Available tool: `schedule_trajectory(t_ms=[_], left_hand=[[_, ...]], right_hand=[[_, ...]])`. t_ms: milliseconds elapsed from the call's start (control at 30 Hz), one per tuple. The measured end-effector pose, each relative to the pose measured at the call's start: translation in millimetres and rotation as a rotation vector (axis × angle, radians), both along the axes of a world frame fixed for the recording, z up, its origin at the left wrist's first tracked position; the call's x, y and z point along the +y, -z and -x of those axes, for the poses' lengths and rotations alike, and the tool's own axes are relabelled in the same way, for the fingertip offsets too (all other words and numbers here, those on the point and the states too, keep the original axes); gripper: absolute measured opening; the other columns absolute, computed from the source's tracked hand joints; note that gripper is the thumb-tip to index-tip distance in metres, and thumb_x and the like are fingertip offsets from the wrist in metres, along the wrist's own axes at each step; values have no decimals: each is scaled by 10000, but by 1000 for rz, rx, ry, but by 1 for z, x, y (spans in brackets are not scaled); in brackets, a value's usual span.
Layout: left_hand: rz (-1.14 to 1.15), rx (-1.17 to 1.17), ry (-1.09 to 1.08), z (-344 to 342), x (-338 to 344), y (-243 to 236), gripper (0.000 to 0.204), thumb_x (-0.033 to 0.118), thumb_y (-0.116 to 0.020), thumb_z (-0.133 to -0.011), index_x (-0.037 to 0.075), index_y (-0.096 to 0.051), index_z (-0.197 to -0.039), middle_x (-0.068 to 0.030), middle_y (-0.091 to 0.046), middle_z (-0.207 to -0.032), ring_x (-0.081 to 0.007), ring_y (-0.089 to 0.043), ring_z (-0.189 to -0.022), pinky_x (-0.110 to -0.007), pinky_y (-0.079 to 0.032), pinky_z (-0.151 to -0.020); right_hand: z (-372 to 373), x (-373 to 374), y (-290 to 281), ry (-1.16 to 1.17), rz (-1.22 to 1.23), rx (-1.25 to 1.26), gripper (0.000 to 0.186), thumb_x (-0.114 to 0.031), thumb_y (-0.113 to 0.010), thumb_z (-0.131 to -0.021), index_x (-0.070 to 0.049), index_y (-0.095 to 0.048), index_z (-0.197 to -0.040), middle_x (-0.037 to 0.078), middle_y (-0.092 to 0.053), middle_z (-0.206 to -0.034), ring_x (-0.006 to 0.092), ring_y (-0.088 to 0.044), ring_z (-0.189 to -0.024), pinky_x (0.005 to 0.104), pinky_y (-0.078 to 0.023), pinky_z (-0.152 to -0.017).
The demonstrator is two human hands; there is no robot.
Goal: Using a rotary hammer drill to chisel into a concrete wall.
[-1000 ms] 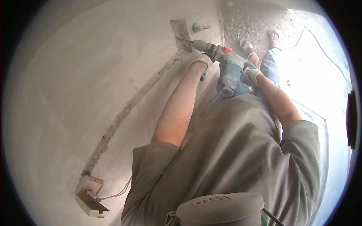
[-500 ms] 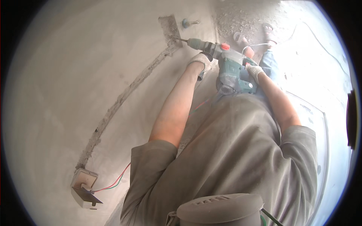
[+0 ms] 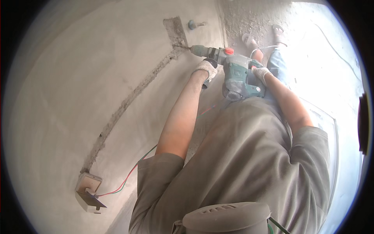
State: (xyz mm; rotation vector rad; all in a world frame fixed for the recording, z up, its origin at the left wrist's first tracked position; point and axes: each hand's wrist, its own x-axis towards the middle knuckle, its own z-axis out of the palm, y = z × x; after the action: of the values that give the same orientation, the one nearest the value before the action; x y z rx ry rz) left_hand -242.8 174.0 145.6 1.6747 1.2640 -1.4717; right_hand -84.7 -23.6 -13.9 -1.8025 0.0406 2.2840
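Note:
A green rotary hammer drill (image 3: 236, 74) with a red knob is held level between my hands, its rear end close to my body. My left hand (image 3: 206, 69), in a white knit glove, wraps round the black side handle. The gloved right hand (image 3: 260, 74) grips the rear handle. The bit (image 3: 182, 47) points left into the chiselled recess (image 3: 176, 32) in the plastered wall, at the recess's lower end. Its very tip is hard to make out. A rough groove (image 3: 130, 96) runs from the recess down along the wall.
An opened box (image 3: 89, 185) hangs on the wall at lower left, red and green wires (image 3: 124, 182) leading from it. A small blue-rimmed pipe fitting (image 3: 193, 24) sticks out near the recess. Rubble (image 3: 249, 17) covers the floor by my feet; a cable (image 3: 331, 43) lies at right.
The drill and both hands have shifted slightly left and down, with the bit now at the recess's lower end. More of the wires shows beside my left sleeve.

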Motion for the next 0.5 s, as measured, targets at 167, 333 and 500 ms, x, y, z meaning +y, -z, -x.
schedule_trajectory(t_ms=[167, 333, 500], left_hand=[[168, 57, 158, -12, 1, 9, 307, 182, -550, -845, 31, -687, -1074, -233, -651, -1127, -387, -642, -1041, -465, -527, -858], [104, 125, -3, -15, 12, -7, 313, 170, -546, -843, 43, -686, -1093, -225, -641, -1164, -382, -637, -1062, -456, -529, -871], [47, 42, 15, -4, 11, 3, 222, 175, -544, -799, 31, -683, -895, -188, -694, -771, -303, -686, -697, -450, -535, -649]], right_hand=[[29, -33, 58, -2, -108, -41, 346, -300, -663, -873, -126, -675, -1171, 101, -680, -1059, 240, -642, -991, 346, -491, -870], [31, -14, 51, -124, -36, 25, 344, -268, -675, -857, -111, -679, -1163, 98, -679, -1048, 231, -639, -984, 355, -495, -848], [37, -18, 44, 27, -34, -36, 322, -226, -715, -813, -85, -706, -1102, 88, -676, -1043, 215, -638, -966, 346, -497, -836]])
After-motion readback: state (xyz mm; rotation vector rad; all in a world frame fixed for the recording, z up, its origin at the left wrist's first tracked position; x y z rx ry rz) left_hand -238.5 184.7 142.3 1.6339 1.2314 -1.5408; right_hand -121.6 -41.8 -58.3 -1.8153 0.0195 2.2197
